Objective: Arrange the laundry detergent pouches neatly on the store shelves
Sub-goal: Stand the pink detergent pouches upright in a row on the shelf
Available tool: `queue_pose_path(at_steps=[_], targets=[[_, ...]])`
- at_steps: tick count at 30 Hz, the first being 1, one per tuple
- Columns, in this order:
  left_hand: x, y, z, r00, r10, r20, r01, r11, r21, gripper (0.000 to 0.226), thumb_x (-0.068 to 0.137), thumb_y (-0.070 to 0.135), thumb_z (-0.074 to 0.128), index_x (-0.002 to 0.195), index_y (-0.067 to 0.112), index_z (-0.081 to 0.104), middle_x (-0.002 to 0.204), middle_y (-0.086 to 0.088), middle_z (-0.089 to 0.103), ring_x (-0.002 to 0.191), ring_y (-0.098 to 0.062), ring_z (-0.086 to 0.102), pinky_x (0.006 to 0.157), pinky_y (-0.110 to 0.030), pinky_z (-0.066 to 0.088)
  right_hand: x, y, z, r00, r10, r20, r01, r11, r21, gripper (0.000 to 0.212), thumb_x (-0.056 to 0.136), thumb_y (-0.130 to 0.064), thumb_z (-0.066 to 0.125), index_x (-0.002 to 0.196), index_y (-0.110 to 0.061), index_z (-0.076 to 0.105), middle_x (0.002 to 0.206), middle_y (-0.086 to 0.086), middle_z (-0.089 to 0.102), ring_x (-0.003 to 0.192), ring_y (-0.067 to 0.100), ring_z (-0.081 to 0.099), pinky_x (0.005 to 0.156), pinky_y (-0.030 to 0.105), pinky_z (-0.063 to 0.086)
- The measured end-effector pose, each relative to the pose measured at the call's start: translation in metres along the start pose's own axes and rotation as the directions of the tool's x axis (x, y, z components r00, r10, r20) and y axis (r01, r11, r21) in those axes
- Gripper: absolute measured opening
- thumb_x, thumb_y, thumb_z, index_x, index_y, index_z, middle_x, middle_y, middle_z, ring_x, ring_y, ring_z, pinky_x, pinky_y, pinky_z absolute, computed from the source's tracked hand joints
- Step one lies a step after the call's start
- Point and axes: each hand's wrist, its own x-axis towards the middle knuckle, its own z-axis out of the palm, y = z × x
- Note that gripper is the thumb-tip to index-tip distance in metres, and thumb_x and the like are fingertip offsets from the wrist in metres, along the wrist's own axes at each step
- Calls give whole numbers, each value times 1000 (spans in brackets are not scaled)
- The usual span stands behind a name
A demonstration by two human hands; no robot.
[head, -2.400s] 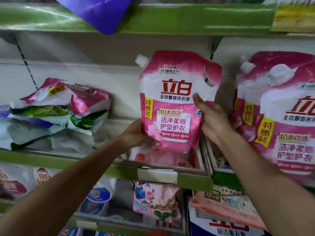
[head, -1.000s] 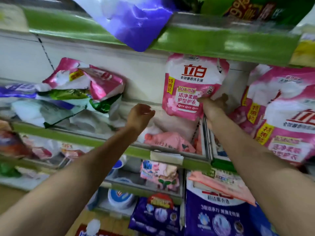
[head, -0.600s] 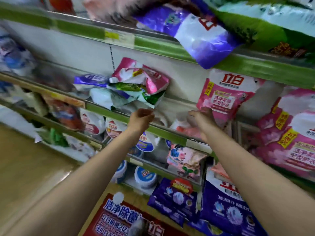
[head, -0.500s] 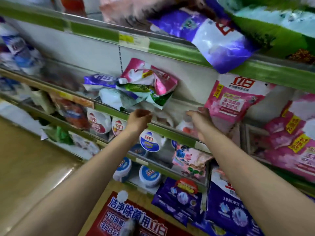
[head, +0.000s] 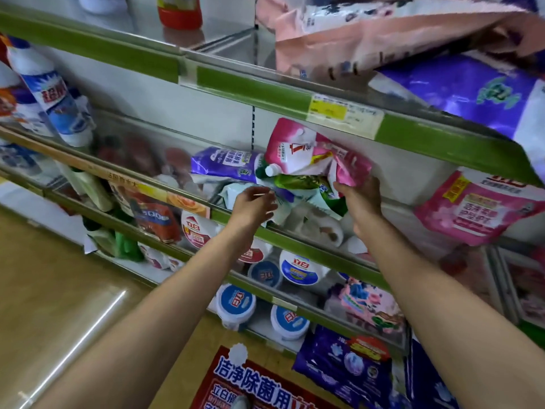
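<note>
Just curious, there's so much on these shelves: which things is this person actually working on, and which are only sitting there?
Part of the job:
- crumpled pink pouch, touched by the right hand
- green pouch under it
- purple pouch
- left hand reaching in
- upright pink pouch

Just sitting there:
- white tubs
- blue-and-white bottle
- red floor sign

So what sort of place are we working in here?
Most likely a shop's laundry and cleaning aisle: green-edged shelves with a price label on the rail, detergent pouches piled on them, tubs below, and a printed floor advert.
</note>
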Motion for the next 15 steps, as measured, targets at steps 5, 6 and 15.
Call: queue_pose_path(at_steps=[5,6,15], targets=[[32,18,1,988,117,-101,-114,993,32,12,94,12,57,105,6,54,95,-14,61,82,-25,58,81,-37,51,37,20,5,1000,8,-13,-9,1000,-30,87,48,-36,82,127,-17,51,121,10,63,105,27,63,92,41,54],[38,20,2,985,129,-116,-123,991,62,16,94,13,58,107,5,55,99,-15,61,84,-26,58,81,-38,51,34,15,5,1000,26,-7,-26,1000,-5,79,53,-27,84,125,-16,53,120,7,64,104,25,63,91,40,54],[86,43,15,986,18,-166,6,990,138,51,72,30,68,107,-7,63,100,-27,67,75,-25,60,74,-43,57,48,11,-12,921,250,298,-296,947,122,48,79,-22,77,120,-12,54,99,-2,63,93,13,58,75,36,45]])
